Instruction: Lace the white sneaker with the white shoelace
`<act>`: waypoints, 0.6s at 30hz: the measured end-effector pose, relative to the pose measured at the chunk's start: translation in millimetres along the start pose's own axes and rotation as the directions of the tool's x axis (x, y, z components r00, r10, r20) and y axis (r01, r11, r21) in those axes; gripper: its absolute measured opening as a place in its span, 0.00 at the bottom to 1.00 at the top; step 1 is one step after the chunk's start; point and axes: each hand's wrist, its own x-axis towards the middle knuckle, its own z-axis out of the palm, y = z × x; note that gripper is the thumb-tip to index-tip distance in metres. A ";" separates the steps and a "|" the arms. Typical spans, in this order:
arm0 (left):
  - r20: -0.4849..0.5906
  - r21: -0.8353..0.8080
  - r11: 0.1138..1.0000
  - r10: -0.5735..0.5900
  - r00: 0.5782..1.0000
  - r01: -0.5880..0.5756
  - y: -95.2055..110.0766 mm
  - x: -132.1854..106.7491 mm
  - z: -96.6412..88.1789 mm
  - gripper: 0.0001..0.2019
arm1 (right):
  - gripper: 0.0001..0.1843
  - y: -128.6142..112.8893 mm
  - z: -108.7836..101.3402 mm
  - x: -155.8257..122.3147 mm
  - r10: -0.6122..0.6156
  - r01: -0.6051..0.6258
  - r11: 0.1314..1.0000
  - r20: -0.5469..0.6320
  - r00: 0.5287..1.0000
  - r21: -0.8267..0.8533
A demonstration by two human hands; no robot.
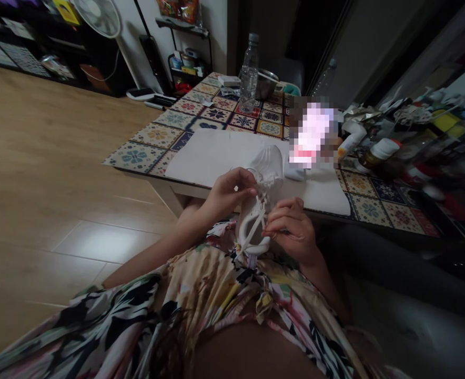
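Observation:
A white sneaker (271, 160) rests at the table's near edge, toe pointing away and heel opening toward my lap. White shoelaces (259, 215) cross its tongue and trail over the opening. My left hand (232, 188) is at the sneaker's left side, thumb and forefinger pinched on a lace near the upper eyelets. On the right side, my right hand (291, 227) has its fingers curled and closed on another part of the lace, by the collar. The fingertips partly hide the lace there. Beneath the sneaker's front lies a white sheet (201, 155).
The table (157, 134) has a patterned tile cover. A clear bottle (249, 76) and a metal bowl (266, 84) stand farther back. A blurred-out bright screen (313, 134) is beyond the sneaker. Jars and clutter (378, 152) crowd the right; a fan (100, 16) stands back left.

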 end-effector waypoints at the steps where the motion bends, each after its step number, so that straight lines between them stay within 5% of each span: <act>1: -0.006 -0.003 1.000 0.008 1.000 -0.008 -0.5 0.4 0.6 0.09 | 0.09 0.0 0.5 0.2 -0.006 0.006 1.000 0.001 1.000 0.001; 8: 0.077 0.110 0.994 0.019 0.997 -0.027 -3.8 0.4 -8.6 0.09 | 0.07 1.7 -3.2 -4.4 0.033 -0.033 0.999 -0.013 0.999 0.000; 13: 0.121 0.280 0.951 0.098 0.988 -0.129 4.2 -5.7 -26.3 0.12 | 0.06 3.7 -1.4 -6.1 0.065 -0.076 0.975 -0.061 0.996 -0.207; 16: 0.308 0.310 0.925 0.120 0.944 -0.219 16.3 -11.0 -31.8 0.11 | 0.01 -3.1 -2.2 -3.7 0.047 -0.057 0.954 -0.039 0.998 -0.295; 18: 0.422 0.308 0.913 0.122 0.898 -0.269 23.2 -13.9 -31.9 0.11 | 0.06 -12.2 -8.4 -4.6 0.042 -0.040 0.981 0.004 0.999 -0.189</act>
